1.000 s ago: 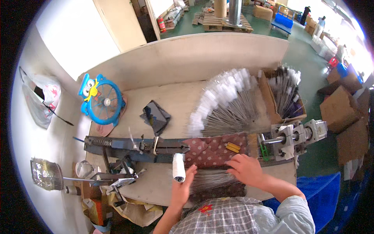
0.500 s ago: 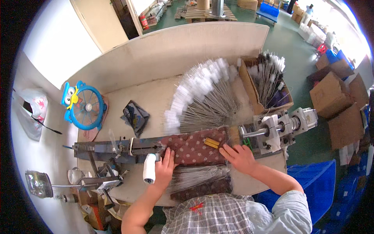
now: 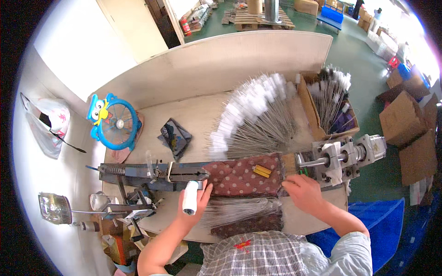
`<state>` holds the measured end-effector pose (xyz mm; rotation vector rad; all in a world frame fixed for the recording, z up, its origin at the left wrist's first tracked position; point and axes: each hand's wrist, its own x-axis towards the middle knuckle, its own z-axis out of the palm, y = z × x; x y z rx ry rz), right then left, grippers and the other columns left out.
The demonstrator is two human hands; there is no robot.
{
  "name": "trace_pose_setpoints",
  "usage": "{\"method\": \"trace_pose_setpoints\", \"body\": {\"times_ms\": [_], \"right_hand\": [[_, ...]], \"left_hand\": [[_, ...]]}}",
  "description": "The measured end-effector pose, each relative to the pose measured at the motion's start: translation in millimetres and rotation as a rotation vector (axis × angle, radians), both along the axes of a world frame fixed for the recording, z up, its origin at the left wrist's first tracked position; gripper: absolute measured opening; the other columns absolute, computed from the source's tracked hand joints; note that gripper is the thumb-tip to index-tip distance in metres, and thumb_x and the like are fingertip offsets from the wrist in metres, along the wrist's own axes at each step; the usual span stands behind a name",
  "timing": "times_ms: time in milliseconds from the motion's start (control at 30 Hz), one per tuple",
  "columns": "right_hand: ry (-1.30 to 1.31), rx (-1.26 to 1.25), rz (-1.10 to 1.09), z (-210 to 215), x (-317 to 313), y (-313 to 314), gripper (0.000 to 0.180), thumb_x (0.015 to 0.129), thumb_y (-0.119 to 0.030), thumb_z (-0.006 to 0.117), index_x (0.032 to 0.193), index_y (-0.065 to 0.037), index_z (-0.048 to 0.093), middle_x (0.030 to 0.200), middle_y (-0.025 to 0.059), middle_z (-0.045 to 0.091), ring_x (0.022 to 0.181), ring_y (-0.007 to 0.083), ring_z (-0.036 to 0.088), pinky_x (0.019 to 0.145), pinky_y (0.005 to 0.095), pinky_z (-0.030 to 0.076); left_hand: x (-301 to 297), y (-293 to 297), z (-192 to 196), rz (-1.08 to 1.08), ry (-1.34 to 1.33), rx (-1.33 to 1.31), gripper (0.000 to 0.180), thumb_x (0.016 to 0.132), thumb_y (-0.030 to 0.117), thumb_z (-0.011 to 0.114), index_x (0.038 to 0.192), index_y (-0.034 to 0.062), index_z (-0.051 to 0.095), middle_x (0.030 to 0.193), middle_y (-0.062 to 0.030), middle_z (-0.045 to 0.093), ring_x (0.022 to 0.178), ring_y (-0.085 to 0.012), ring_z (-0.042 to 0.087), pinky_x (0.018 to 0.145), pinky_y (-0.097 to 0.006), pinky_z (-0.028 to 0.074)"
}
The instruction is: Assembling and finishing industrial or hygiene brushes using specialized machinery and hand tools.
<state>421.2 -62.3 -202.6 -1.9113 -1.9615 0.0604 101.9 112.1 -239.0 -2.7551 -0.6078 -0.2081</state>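
Observation:
A brown polka-dot cloth (image 3: 230,184) covers the middle of the long bench fixture. On it lies a small yellow block (image 3: 262,171). My right hand (image 3: 304,191) is at the cloth's right edge, its fingers drawn together on that edge. My left hand (image 3: 202,200) is by the cloth's left end, beside the dark jaw-like tip of the metal fixture (image 3: 184,174). Its fingers are stretched out, and a white cylinder (image 3: 189,202) partly hides the hand. Thin wires (image 3: 244,209) lie in a bundle between the cloth and my body.
White-tipped wire brushes (image 3: 258,106) fan out behind the cloth. A cardboard box (image 3: 311,110) holds more brushes. At right stands a clamp machine with a metal shaft (image 3: 340,158). A blue toy-like fan (image 3: 117,124) and a dark plastic packet (image 3: 175,138) are at left. A blue bin (image 3: 375,230) stands lower right.
My right hand has slid off the cloth's top to its right edge, and its fingers have drawn together. My left hand has shifted slightly toward the fixture tip. The whole view has moved a little.

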Motion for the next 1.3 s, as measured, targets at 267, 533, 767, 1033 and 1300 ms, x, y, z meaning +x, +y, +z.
{"method": "trace_pose_setpoints", "body": {"times_ms": [267, 533, 767, 1033, 1300], "right_hand": [[1.440, -0.761, -0.285, -27.4, -9.0, 31.9, 0.026, 0.089, -0.027, 0.056, 0.103, -0.005, 0.059, 0.087, 0.0045, 0.067, 0.063, 0.0107, 0.059, 0.054, 0.0243, 0.045], [1.375, -0.612, -0.505, -2.4, -6.2, 23.6, 0.028, 0.089, -0.023, 0.057, 0.110, -0.005, 0.058, 0.095, 0.0082, 0.067, 0.064, 0.0099, 0.058, 0.058, 0.0216, 0.046], [0.289, -0.173, 0.252, -6.9, -63.5, 41.6, 0.034, 0.080, -0.018, 0.060, 0.112, -0.007, 0.059, 0.115, 0.0109, 0.058, 0.106, 0.0270, 0.055, 0.088, 0.0383, 0.045], [0.013, -0.180, 0.229, -20.3, -62.4, 39.9, 0.054, 0.077, -0.027, 0.065, 0.122, 0.001, 0.049, 0.134, 0.0154, 0.044, 0.126, 0.0283, 0.041, 0.103, 0.0393, 0.035], [0.003, -0.007, -0.117, 20.8, -32.7, 9.5, 0.036, 0.078, -0.022, 0.064, 0.109, -0.007, 0.057, 0.114, 0.0071, 0.059, 0.108, 0.0234, 0.054, 0.083, 0.0371, 0.046]], "left_hand": [[26.0, -9.5, 6.2, 0.688, -0.557, -1.548, 0.029, 0.091, 0.028, 0.052, 0.101, 0.0027, 0.062, 0.090, -0.0109, 0.068, 0.078, -0.0157, 0.063, 0.065, -0.028, 0.048], [-15.4, 20.3, -6.8, 0.819, -1.008, -1.576, 0.020, 0.085, 0.015, 0.054, 0.095, -0.0011, 0.062, 0.089, -0.0149, 0.066, 0.065, -0.0157, 0.063, 0.053, -0.028, 0.050], [27.1, -27.9, 19.0, 0.106, -0.508, -0.510, 0.025, 0.079, 0.014, 0.066, 0.103, 0.0087, 0.064, 0.104, -0.0085, 0.063, 0.091, -0.0230, 0.060, 0.069, -0.034, 0.049], [35.7, -9.5, 2.9, 0.108, -0.262, -0.308, 0.034, 0.081, 0.025, 0.063, 0.114, 0.0155, 0.061, 0.127, -0.0090, 0.053, 0.102, -0.0245, 0.058, 0.066, -0.037, 0.049], [49.6, -25.6, 11.1, 0.158, -0.290, -0.185, 0.030, 0.080, 0.024, 0.063, 0.106, 0.0079, 0.062, 0.117, -0.0079, 0.058, 0.102, -0.0276, 0.056, 0.081, -0.040, 0.044]]}}
